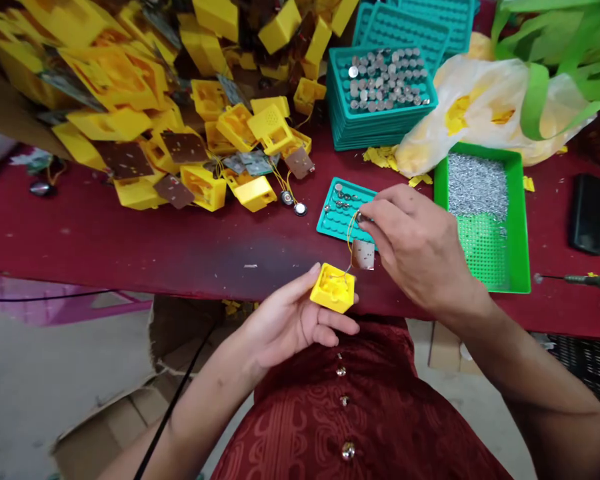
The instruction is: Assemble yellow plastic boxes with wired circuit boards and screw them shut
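My left hand [300,317] holds a small yellow plastic housing [333,288] with its hollow side up, thumb on one edge and fingers beneath. Thin wires run from it to a small brown circuit board [363,255], which dangles between my hands. My right hand [415,233] pinches a small round dark part [361,217] with yellow wires; it looks like a little speaker, mostly hidden by the fingertips. Just behind those fingertips lies a teal tray [336,217] with a few small round metal pieces in its pockets.
Many yellow housings [250,190] with boards and wires are heaped at the back left. Stacked teal trays [380,123] hold silvery discs. To the right are a green basket [523,267] of screws, a plastic bag [510,87], a black phone [589,213] and a screwdriver [590,281].
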`<state>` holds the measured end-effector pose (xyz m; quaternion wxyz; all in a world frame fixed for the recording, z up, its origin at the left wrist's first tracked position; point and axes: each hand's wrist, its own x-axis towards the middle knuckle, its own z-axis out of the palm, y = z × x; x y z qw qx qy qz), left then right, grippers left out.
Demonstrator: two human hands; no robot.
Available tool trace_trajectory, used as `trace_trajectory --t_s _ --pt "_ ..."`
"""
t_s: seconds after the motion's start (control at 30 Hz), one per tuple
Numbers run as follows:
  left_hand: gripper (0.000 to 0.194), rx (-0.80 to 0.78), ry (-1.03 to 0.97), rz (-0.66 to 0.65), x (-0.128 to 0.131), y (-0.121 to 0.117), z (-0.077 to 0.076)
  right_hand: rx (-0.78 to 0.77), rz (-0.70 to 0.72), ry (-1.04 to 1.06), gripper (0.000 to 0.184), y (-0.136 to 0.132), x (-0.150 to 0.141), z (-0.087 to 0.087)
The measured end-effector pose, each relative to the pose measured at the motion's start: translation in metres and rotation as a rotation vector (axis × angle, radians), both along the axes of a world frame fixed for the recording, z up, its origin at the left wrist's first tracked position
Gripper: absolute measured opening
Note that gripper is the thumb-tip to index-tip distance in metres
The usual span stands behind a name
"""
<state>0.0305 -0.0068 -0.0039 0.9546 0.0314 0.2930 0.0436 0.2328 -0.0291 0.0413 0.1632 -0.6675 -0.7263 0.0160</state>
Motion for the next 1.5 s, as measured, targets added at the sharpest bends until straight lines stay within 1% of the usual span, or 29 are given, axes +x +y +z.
trace_trajectory --t_s 0.07,0.13,0.2,0.27,0.33,0.4,0.47,0.6,0.73,0.8,0.9,0.97,1.1,1.17,1.27,1.33,1.4,1.43,1.5 --pt "0.045 -0.068 -0.078 0.028 0.005 0.000 -0.003 -0.019 0.018 0.025 0.016 -0.006 0.001 0.003" --pt "0.040 -0.077 -0.106 0.073 0.010 0.001 -0.005 -0.035 -0.014 0.154 0.012 -0.019 0.003 0.001" --pt "0.033 -0.034 -0.101 0.113 0.016 0.002 -0.005 -0.078 -0.090 0.390 0.007 -0.034 0.005 -0.003" --pt "0.028 0.045 -0.055 0.158 0.021 0.001 -0.005 -0.138 -0.158 0.634 0.005 -0.046 0.004 -0.009" --pt "0.024 0.136 0.015 0.202 0.024 -0.001 -0.005 -0.155 -0.183 0.760 0.008 -0.053 0.000 -0.014" --pt "0.023 0.221 0.076 0.223 0.026 -0.005 -0.006 -0.126 -0.167 0.746 0.012 -0.055 -0.006 -0.019" --pt "0.023 0.289 0.118 0.221 0.027 -0.009 -0.006 -0.102 -0.127 0.674 0.014 -0.056 -0.009 -0.024" --pt "0.030 0.428 0.193 0.214 0.028 -0.014 -0.007 -0.096 -0.066 0.566 0.010 -0.055 -0.010 -0.028" --pt "0.039 0.621 0.275 0.171 0.029 -0.015 -0.012 -0.123 -0.029 0.516 0.007 -0.056 -0.007 -0.027" --pt "0.041 0.682 0.279 0.141 0.028 -0.016 -0.013 -0.146 -0.007 0.474 0.007 -0.057 -0.007 -0.026" --pt "0.039 0.741 0.277 0.130 0.028 -0.018 -0.012 -0.180 0.004 0.397 0.012 -0.059 -0.009 -0.024" --pt "0.037 0.726 0.265 0.158 0.030 -0.019 -0.008 -0.202 -0.017 0.365 0.013 -0.060 -0.010 -0.024" --pt "0.034 0.567 0.170 0.234 0.041 -0.019 -0.001 -0.226 -0.079 0.413 0.007 -0.059 -0.012 -0.025" --pt "0.034 0.527 0.160 0.227 0.046 -0.017 -0.001 -0.257 -0.086 0.462 0.009 -0.058 -0.010 -0.023" --pt "0.034 0.521 0.213 0.216 0.049 -0.013 -0.004 -0.280 -0.039 0.558 0.017 -0.058 -0.006 -0.020" --pt "0.037 0.510 0.262 0.218 0.048 -0.010 -0.006 -0.241 -0.070 0.666 0.020 -0.060 -0.003 -0.018" --pt "0.043 0.514 0.304 0.214 0.048 -0.008 -0.006 -0.185 -0.167 0.771 0.022 -0.062 -0.001 -0.020" --pt "0.045 0.528 0.321 0.213 0.048 -0.007 -0.005 -0.153 -0.215 0.805 0.024 -0.064 0.000 -0.021" --pt "0.046 0.566 0.349 0.218 0.048 -0.006 -0.004 -0.087 -0.262 0.837 0.024 -0.066 0.002 -0.026"
